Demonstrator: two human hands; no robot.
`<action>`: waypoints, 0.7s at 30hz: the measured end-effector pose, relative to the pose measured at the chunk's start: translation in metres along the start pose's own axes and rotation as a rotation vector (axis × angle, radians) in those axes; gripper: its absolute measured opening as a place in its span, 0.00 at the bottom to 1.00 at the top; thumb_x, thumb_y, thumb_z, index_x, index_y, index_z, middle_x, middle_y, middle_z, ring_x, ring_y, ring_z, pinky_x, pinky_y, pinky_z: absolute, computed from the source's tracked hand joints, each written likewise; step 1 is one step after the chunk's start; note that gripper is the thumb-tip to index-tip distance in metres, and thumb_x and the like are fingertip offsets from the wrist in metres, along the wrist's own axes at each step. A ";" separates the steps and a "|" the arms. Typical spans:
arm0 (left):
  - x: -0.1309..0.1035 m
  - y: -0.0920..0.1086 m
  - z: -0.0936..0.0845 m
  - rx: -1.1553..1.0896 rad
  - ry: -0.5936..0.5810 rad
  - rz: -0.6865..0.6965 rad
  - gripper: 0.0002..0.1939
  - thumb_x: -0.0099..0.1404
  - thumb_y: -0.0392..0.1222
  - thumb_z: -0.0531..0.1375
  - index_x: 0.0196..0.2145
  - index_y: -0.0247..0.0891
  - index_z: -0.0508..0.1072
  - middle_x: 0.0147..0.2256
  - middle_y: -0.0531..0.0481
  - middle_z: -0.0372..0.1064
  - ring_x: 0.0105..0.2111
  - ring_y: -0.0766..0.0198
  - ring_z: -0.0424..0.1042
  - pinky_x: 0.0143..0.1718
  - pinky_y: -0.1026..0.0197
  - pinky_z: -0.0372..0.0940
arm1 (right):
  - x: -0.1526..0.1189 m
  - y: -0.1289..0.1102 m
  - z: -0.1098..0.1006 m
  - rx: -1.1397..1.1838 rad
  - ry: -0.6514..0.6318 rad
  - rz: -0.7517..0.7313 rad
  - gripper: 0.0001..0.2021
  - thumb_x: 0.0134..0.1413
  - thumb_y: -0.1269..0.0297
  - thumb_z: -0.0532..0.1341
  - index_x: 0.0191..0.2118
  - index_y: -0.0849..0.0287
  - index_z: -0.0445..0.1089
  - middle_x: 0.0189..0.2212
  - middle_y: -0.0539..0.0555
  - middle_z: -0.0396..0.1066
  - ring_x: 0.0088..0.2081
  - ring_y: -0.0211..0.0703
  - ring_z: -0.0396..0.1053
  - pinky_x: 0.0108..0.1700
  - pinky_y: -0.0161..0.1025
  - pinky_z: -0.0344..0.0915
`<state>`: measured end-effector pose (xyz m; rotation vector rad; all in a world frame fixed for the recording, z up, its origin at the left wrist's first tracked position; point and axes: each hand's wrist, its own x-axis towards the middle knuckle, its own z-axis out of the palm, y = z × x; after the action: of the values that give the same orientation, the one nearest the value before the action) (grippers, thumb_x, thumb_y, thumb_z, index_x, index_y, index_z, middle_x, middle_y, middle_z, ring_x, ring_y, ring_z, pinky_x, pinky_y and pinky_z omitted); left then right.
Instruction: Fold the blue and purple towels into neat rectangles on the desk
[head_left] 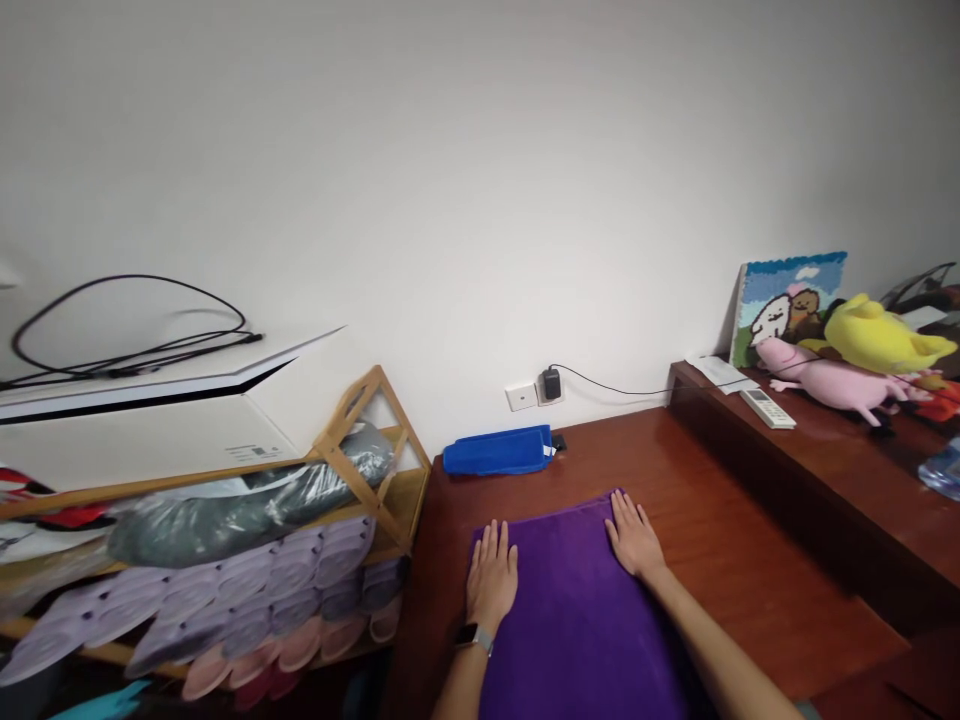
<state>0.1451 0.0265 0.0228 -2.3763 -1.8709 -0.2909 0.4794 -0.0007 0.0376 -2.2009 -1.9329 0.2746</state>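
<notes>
A purple cloth (570, 620) lies spread on the reddish-brown wooden table (735, 540). On its far left corner rests my left hand (493, 578), palm down with the fingers stretched out; a watch (474, 637) is on that wrist. My right hand (635, 535) lies flat on the far right corner, fingers extended and slightly apart. Neither hand grips anything. Beyond the cloth, near the wall, sits a folded blue cloth (496, 452). The near end of the purple cloth runs out of view at the bottom.
Left of the table stands a wooden rack (405, 490) with several slippers (247, 580) and a white box (150, 435) on top. A raised ledge on the right holds a remote (767, 409), plush toys (825, 378) and a picture (787, 305). A charger (551, 383) is plugged into the wall.
</notes>
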 end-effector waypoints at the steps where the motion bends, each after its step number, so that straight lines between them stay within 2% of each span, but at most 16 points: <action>1: 0.000 0.001 -0.001 0.003 -0.004 -0.002 0.30 0.78 0.46 0.40 0.72 0.36 0.59 0.72 0.41 0.53 0.72 0.52 0.52 0.71 0.44 0.51 | 0.000 0.000 -0.001 -0.002 -0.001 -0.001 0.36 0.72 0.50 0.37 0.76 0.66 0.43 0.76 0.58 0.42 0.76 0.46 0.35 0.75 0.50 0.34; 5: 0.002 0.009 -0.012 0.022 -0.029 -0.019 0.30 0.77 0.45 0.41 0.71 0.33 0.60 0.71 0.39 0.54 0.72 0.51 0.53 0.71 0.44 0.51 | -0.003 -0.009 -0.012 -0.030 -0.051 0.026 0.35 0.72 0.53 0.37 0.76 0.67 0.41 0.76 0.58 0.39 0.76 0.46 0.35 0.75 0.49 0.33; 8: 0.007 0.024 -0.028 0.029 -0.031 0.012 0.30 0.77 0.44 0.42 0.70 0.31 0.62 0.70 0.38 0.56 0.71 0.51 0.54 0.72 0.44 0.51 | -0.007 -0.027 -0.025 -0.043 -0.068 0.043 0.34 0.72 0.54 0.38 0.76 0.68 0.42 0.76 0.60 0.40 0.76 0.48 0.36 0.75 0.50 0.34; 10: 0.010 0.043 -0.035 -0.003 0.008 0.072 0.30 0.78 0.45 0.40 0.70 0.32 0.61 0.71 0.40 0.55 0.72 0.54 0.53 0.72 0.46 0.49 | -0.010 -0.046 -0.028 -0.031 -0.011 -0.031 0.34 0.72 0.54 0.38 0.76 0.68 0.44 0.76 0.60 0.40 0.76 0.49 0.37 0.75 0.51 0.34; 12: 0.012 0.065 -0.037 -0.065 0.025 0.147 0.30 0.79 0.45 0.38 0.71 0.34 0.59 0.72 0.43 0.53 0.72 0.57 0.51 0.73 0.48 0.49 | -0.012 -0.067 -0.025 -0.001 0.044 -0.188 0.33 0.72 0.55 0.38 0.76 0.66 0.44 0.76 0.58 0.41 0.76 0.47 0.37 0.75 0.50 0.34; 14: 0.013 0.085 -0.031 -0.122 -0.010 0.177 0.30 0.79 0.46 0.36 0.72 0.36 0.57 0.72 0.45 0.53 0.72 0.59 0.51 0.73 0.49 0.50 | -0.014 -0.087 -0.017 0.032 0.031 -0.305 0.33 0.72 0.57 0.38 0.76 0.64 0.45 0.75 0.56 0.42 0.76 0.46 0.39 0.75 0.49 0.37; 16: 0.014 0.097 -0.022 -0.143 -0.055 0.166 0.31 0.79 0.48 0.36 0.72 0.37 0.58 0.72 0.45 0.53 0.72 0.58 0.52 0.72 0.48 0.51 | -0.014 -0.099 -0.008 0.052 -0.013 -0.316 0.32 0.71 0.58 0.38 0.75 0.64 0.48 0.75 0.57 0.44 0.76 0.46 0.41 0.75 0.50 0.40; 19: 0.015 0.095 -0.011 -0.129 -0.063 0.171 0.31 0.79 0.52 0.38 0.72 0.39 0.59 0.72 0.45 0.53 0.72 0.56 0.51 0.72 0.46 0.51 | -0.014 -0.101 0.001 0.058 -0.036 -0.285 0.33 0.70 0.58 0.40 0.75 0.65 0.49 0.75 0.58 0.45 0.75 0.48 0.42 0.75 0.52 0.41; 21: 0.015 0.079 -0.008 -0.107 -0.053 0.161 0.31 0.79 0.51 0.38 0.72 0.42 0.58 0.72 0.46 0.53 0.72 0.55 0.52 0.71 0.45 0.52 | -0.012 -0.091 0.001 0.060 -0.023 -0.297 0.33 0.71 0.57 0.39 0.75 0.65 0.48 0.75 0.58 0.45 0.76 0.47 0.41 0.75 0.51 0.39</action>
<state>0.2245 0.0199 0.0370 -2.6115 -1.7127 -0.3236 0.3904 -0.0007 0.0614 -1.8490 -2.1966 0.3063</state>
